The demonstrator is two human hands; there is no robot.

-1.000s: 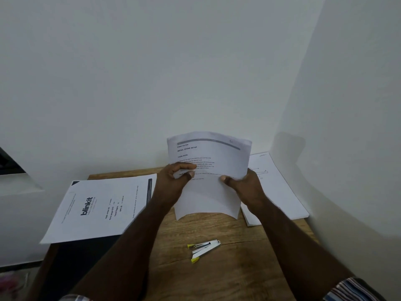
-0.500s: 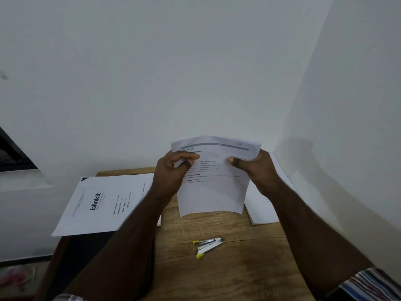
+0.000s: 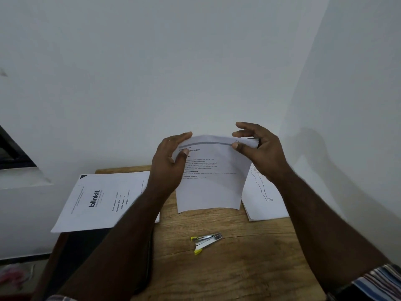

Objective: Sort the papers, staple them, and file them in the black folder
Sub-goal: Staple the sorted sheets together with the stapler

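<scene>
A thin stack of printed sheets [image 3: 211, 187] stands upright on its bottom edge on the wooden table [image 3: 238, 268]. My left hand [image 3: 171, 164] holds its upper left edge between thumb and fingers. My right hand [image 3: 258, 151] pinches the top right corner, thumb in front, other fingers spread behind. A small silver stapler with yellow tips [image 3: 205, 243] lies on the table in front of the sheets. The black folder [image 3: 86, 257] lies at the left under my left forearm, partly covered by a sheet printed "blinkit" [image 3: 102, 200].
A second pile of papers with a line drawing of a figure [image 3: 263, 200] lies at the right, by the wall. White walls close the table in at the back and right. A dark window frame [image 3: 10, 153] shows at far left.
Both hands slid up the sheets to their top edge. My right hand went from gripping the side to pinching the top right corner. The sheets now stand straighter.
</scene>
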